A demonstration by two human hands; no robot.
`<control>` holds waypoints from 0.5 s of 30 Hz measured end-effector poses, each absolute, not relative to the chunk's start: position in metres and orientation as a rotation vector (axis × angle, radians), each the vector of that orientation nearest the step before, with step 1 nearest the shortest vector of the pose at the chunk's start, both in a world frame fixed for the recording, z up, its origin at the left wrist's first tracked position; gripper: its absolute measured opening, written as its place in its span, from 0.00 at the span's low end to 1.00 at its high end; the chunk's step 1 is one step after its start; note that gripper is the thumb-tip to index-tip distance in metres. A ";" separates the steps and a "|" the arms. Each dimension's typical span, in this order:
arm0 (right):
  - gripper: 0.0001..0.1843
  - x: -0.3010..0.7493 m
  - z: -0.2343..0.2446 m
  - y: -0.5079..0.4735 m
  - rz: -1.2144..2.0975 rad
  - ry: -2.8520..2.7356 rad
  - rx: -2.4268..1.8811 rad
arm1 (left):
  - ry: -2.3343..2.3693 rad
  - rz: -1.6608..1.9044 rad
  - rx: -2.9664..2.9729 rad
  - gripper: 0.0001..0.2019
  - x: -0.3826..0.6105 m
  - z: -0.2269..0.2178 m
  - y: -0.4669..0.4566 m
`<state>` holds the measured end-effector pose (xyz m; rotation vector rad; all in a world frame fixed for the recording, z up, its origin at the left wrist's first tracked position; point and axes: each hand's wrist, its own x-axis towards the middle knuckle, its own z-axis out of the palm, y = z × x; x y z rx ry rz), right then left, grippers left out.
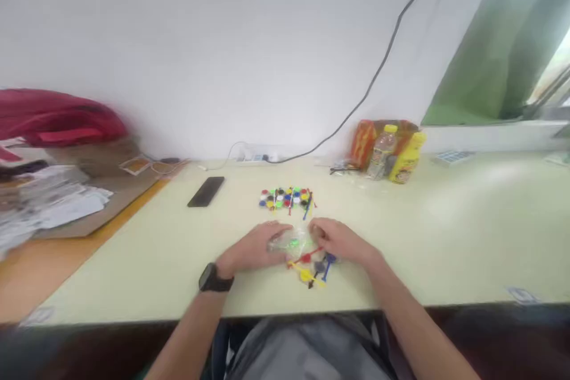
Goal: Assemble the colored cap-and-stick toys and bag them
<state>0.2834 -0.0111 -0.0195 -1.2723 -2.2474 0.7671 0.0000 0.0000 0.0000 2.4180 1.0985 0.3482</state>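
The left hand (pixel 260 246) is positioned at the left end of a clear bag (pixel 288 238), which lies on the surface (pixel 445 231) between both hands and shows green inside. The thumb and fingers of the left hand stand apart, with the end of the bag between them; whether they grip it cannot be told. A dark watch (pixel 215 279) is fitted at the left wrist.

The right hand (pixel 339 240) is located at the right side of the bag, fingers curled inward. Blur prevents telling whether it is clamped on anything.

Loose arrow pieces in red, yellow, black and blue (pixel 305 275) lie on the near side of the bag, partly overlapping; the blue one is just beside the right hand. Beyond the bag, coloured discs (pixel 287 196) are arranged in rows, with thin arrows lying across them.

A phone (pixel 205 192) lies left of the discs. To the right, near the wall, a bottle with a yellow cap (pixel 382 153) stands beside a tilted yellow bottle (pixel 407 158).
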 end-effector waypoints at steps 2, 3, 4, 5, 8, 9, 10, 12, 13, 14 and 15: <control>0.08 0.284 -0.019 -0.010 0.770 -2.249 -1.272 | 1.088 0.352 2.427 0.32 0.000 0.000 0.001; 0.08 0.284 -0.019 -0.010 0.772 -2.251 -1.274 | 1.083 0.353 2.430 0.32 0.000 0.000 0.002; 0.08 0.284 -0.019 -0.010 0.774 -2.252 -1.278 | 1.080 0.352 2.433 0.32 0.000 0.001 0.002; 0.08 0.284 -0.018 -0.010 0.777 -2.254 -1.284 | 1.076 0.351 2.436 0.32 0.000 0.001 0.002; 0.10 0.284 -0.017 -0.010 0.789 -2.256 -1.306 | 1.076 0.341 2.431 0.32 0.001 0.003 0.002; 0.10 0.284 -0.016 -0.010 0.794 -2.255 -1.313 | 1.081 0.337 2.424 0.32 0.000 0.003 0.001; 0.10 0.284 -0.016 -0.010 0.797 -2.254 -1.318 | 1.087 0.333 2.419 0.32 0.000 0.003 0.001; 0.09 0.284 -0.015 -0.010 0.799 -2.249 -1.324 | 1.091 0.329 2.413 0.33 0.000 0.002 0.001; 0.09 0.284 -0.015 -0.011 0.802 -2.248 -1.324 | 1.091 0.329 2.413 0.33 0.000 0.002 0.001; 0.09 0.284 -0.015 -0.011 0.803 -2.247 -1.326 | 1.090 0.332 2.413 0.33 0.000 0.001 0.002; 0.09 0.284 -0.014 -0.011 0.804 -2.248 -1.328 | 1.089 0.335 2.413 0.33 0.000 0.001 0.002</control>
